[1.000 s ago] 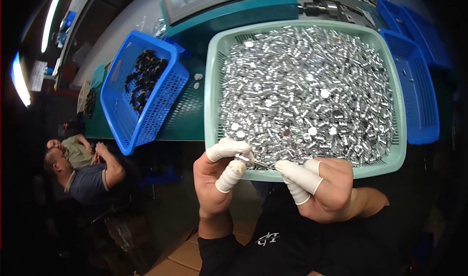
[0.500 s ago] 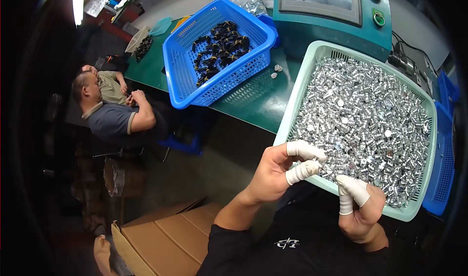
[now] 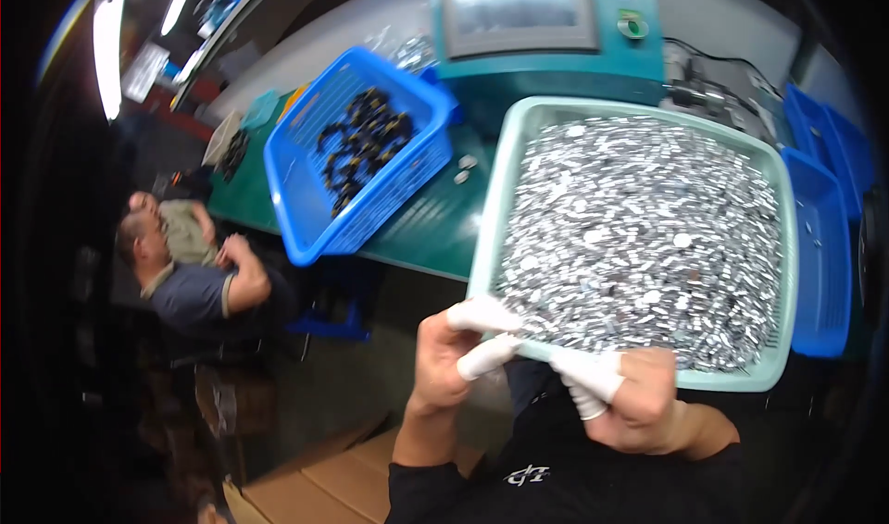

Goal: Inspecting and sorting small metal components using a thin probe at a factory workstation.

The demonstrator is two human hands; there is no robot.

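Note:
A pale green plastic basket [image 3: 491,237], heaped with small shiny metal cylinders [image 3: 639,237], stands in front of me. At its near left corner is my left hand [image 3: 449,362], thumb and index finger in white finger cots and closed in a pinch. Whatever sits between those tips is too small and blurred to name. Just to its right, by the basket's near rim, my right hand [image 3: 630,399] has its white-cotted fingers pressed together. Its grip hides anything it may hold. The two hands' fingertips are close together but apart.
A blue basket [image 3: 310,232] of black parts with yellow bits stands left on the green table [image 3: 417,237]. Behind is a teal machine [image 3: 546,70] with a screen. Blue bins [image 3: 820,255] lie right. Two people [image 3: 190,279] sit far left; a cardboard box [image 3: 324,482] lies below.
The view has swung, shifting the baskets and machine leftward in the picture. My right hand has come closer to my left and turned, and both now sit at the basket's near rim.

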